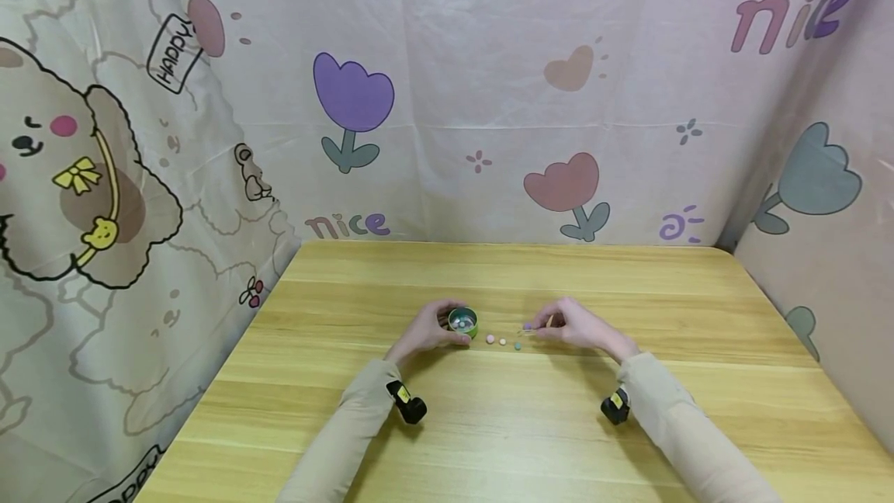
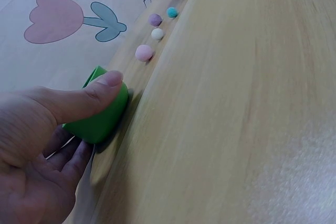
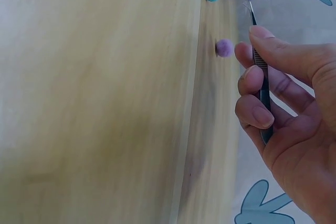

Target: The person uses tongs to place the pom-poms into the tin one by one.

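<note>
My left hand (image 1: 434, 326) holds a small green cup (image 2: 102, 114) on the table, thumb on the near side and fingers round the far side. Small pale spots show inside the cup in the head view, too small to make out. Between the fingers and thumb of my right hand (image 3: 294, 85) is a pair of dark tweezers (image 3: 261, 61), its tips slightly apart with nothing between them. A purple pom-pom (image 3: 224, 48) lies close to that hand. Nearer the cup sit a pink pom-pom (image 2: 144, 53), a white pom-pom (image 2: 157, 34) and a teal pom-pom (image 2: 172, 12).
The wooden table (image 1: 489, 433) extends around both hands. Behind it hangs a printed cloth (image 1: 461, 99), which also covers the left and right sides. Each wrist carries a small black camera, one on the left sleeve (image 1: 359, 402) and one on the right sleeve (image 1: 670, 402).
</note>
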Tool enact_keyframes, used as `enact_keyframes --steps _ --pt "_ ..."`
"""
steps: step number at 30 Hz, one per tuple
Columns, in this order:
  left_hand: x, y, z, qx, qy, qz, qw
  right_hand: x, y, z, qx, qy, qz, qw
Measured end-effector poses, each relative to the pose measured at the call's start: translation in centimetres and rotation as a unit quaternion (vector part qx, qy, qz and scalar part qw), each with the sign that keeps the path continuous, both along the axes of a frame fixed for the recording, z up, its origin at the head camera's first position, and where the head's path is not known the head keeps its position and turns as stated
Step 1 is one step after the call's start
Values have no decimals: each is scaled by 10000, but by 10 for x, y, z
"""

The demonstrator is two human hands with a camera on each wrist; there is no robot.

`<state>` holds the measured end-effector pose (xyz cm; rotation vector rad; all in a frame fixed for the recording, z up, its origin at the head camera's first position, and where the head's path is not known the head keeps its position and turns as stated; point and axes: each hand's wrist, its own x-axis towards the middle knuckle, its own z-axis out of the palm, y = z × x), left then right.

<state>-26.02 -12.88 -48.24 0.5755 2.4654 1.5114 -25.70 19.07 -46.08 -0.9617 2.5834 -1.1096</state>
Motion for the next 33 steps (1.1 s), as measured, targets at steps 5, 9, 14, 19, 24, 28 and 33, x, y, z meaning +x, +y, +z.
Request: enact_keyframes --steps 5,9,14,19,24,28,33 --pt "0 0 1 -58 -4 4 10000 1 1 0 -4 -38 -17 10000" --pt "0 0 1 -141 34 36 9999 2 0 2 27 -49 3 10000" --pt "0 0 2 -143 52 34 9999 3 0 2 77 -101 8 9999" --pt "-1 0 1 -88 9 21 10000 3 1 1 54 -206 86 9997" --pt "0 1 2 -34 20 6 10000 2 1 0 15 -309 163 9994" --pt "1 0 2 -13 49 25 10000 3 1 -1 43 -344 171 9993" --pt "1 0 2 -29 82 36 10000 3 0 -1 114 -353 169 9992"
